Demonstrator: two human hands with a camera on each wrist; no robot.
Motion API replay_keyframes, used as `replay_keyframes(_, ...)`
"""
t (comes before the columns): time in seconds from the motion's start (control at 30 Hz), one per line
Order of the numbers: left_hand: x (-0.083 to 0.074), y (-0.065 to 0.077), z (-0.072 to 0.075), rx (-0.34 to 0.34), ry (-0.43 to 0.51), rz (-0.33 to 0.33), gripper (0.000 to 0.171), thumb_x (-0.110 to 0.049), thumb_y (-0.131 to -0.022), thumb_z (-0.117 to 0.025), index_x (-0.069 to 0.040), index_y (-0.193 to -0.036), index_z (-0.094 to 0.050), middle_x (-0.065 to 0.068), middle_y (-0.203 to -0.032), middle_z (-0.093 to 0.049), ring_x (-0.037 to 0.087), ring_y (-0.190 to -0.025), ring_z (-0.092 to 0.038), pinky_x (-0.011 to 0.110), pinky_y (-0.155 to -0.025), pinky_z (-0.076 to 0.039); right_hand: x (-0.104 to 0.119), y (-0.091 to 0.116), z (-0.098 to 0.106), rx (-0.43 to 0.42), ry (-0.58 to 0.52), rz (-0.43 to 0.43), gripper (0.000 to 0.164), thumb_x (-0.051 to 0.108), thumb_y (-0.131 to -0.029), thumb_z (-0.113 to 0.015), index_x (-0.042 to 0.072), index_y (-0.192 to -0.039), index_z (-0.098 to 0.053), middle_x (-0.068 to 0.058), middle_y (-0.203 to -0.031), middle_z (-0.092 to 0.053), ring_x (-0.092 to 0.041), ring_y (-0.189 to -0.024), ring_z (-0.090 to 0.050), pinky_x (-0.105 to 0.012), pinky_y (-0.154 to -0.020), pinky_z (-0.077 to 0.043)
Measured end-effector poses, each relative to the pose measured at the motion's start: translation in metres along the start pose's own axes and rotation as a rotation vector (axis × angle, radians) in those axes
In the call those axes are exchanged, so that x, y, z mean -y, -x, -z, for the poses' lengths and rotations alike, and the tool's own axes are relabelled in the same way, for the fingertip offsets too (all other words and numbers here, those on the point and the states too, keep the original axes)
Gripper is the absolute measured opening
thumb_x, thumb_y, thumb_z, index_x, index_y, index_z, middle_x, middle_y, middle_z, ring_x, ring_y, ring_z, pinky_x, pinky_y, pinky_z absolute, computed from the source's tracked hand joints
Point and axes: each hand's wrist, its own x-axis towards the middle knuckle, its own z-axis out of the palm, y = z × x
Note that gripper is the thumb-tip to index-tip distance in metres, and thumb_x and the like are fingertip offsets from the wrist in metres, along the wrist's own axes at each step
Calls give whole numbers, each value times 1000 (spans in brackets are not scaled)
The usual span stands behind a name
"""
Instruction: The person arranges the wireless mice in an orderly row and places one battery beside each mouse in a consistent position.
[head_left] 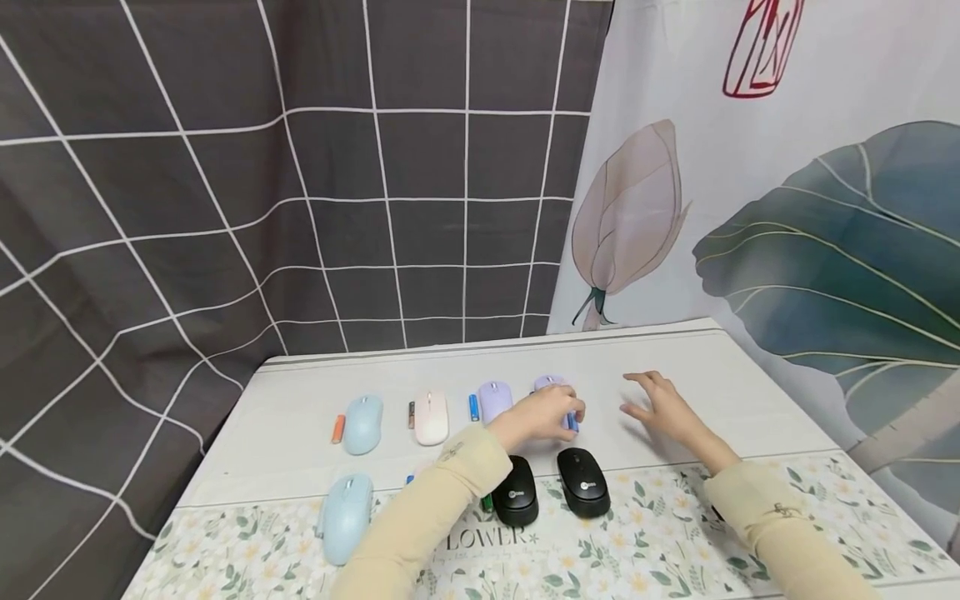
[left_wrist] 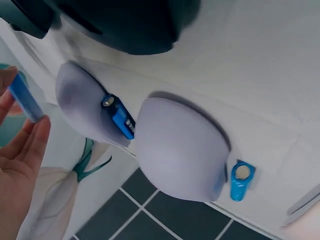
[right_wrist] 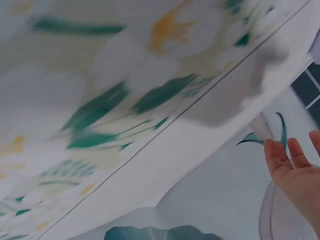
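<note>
My left hand (head_left: 542, 414) pinches a blue battery (left_wrist: 25, 98) between thumb and fingertips, raised over the white table. Behind that hand sits a purple mouse (head_left: 550, 381), mostly covered in the head view. In the left wrist view another blue battery (left_wrist: 118, 117) lies against this mouse's side. To its left is a second purple mouse (head_left: 495, 400), with a blue battery (head_left: 473, 407) beside it. My right hand (head_left: 666, 410) hovers to the right, fingers spread and holding nothing.
Farther left, a pale pink mouse (head_left: 431, 418) has a dark battery (head_left: 411, 414) beside it, and a light blue mouse (head_left: 363, 425) an orange one (head_left: 338, 429). Nearer are two black mice (head_left: 583, 483), a green battery (head_left: 487, 503) and another light blue mouse (head_left: 347, 518). Curtains (head_left: 420, 233) hang behind.
</note>
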Motion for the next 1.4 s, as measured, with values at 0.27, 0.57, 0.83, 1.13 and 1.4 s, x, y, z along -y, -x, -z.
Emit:
replay_keyframes(0.27,6,19,-2,37,10,58,17,-26,-77,-75,-17,-91,-71,-3,-91,-64,5,-80,-56,16,-77,-47,22,3,-7,20,-82,89,50,17,-84,-70,-8,-123,-50,-31,-120,-51,-51,-112,-49,-62,-92,-44)
replay_keyframes(0.57,3,41,8,76,18,66,16,-25,-77,-73,-18,-91,-71,-3,-93,-64,8,-82,-58,18,-76,-48,48,5,-13,64,-121,183,51,21,-83,-71,-3,-124,-52,-25,-120,-52,-47,-112,-51,-61,-91,-45)
replay_keyframes(0.83,-10,55,1,72,72,68,18,-25,-76,-74,-17,-91,-70,-6,-89,-66,3,-80,-58,12,-73,-47,69,14,-17,94,-119,256,52,17,-81,-73,-3,-123,-51,-22,-120,-53,-43,-112,-53,-58,-91,-47)
replay_keyframes(1.13,-27,71,1,67,73,100,21,-30,-76,-78,-17,-83,-63,-9,-79,-59,1,-69,-49,12,-62,-40,92,19,-13,244,-125,308,57,25,-83,-72,-3,-127,-50,-28,-127,-49,-47,-115,-48,-59,-90,-46)
replay_keyframes(1.4,-39,75,-4,58,50,75,22,-29,-74,-79,-19,-76,-60,-13,-71,-57,0,-66,-49,11,-63,-40,100,22,0,597,-187,278,79,27,-75,-79,-6,-135,-40,-36,-138,-34,-56,-124,-35,-64,-91,-42)
